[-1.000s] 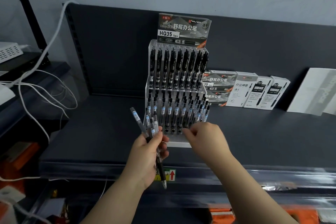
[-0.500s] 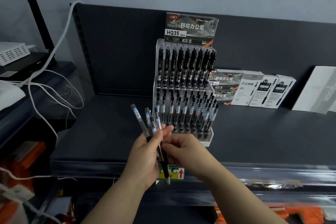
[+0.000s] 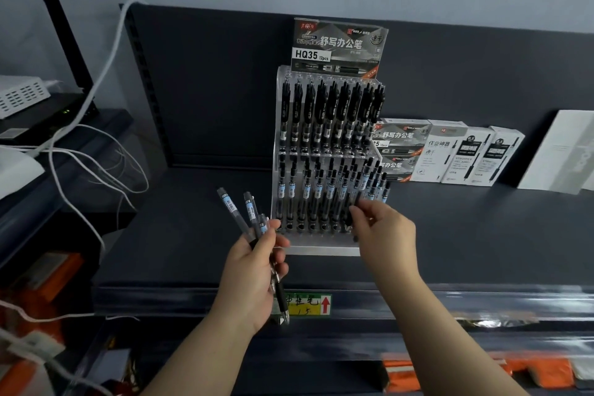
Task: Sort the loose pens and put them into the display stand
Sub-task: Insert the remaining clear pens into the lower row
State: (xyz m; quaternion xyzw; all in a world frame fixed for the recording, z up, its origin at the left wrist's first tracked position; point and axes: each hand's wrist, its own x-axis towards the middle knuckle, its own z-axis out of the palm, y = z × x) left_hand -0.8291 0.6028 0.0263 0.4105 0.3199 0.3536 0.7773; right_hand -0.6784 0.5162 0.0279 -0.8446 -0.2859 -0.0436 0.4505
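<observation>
Your left hand (image 3: 254, 270) has its fingers wrapped round a small bundle of loose pens (image 3: 247, 212). There are at least three, fanned upward just to the near left of the display stand (image 3: 321, 249), with their tips poking out below your palm. Your right hand (image 3: 382, 235) is at the right end of the stand's lower tier. Its thumb and fingertips pinch a single pen (image 3: 362, 183) that leans to the right among the pens standing there. I can't tell whether its tip has found a hole yet.

The upper tier looks full of black pens across its width. The lower tier is mostly filled, though a few holes along its near edge appear vacant. By my reading you're well into the job: most pens are seated, one is going in, and the handful in your left hand is what's visibly left to place.
</observation>
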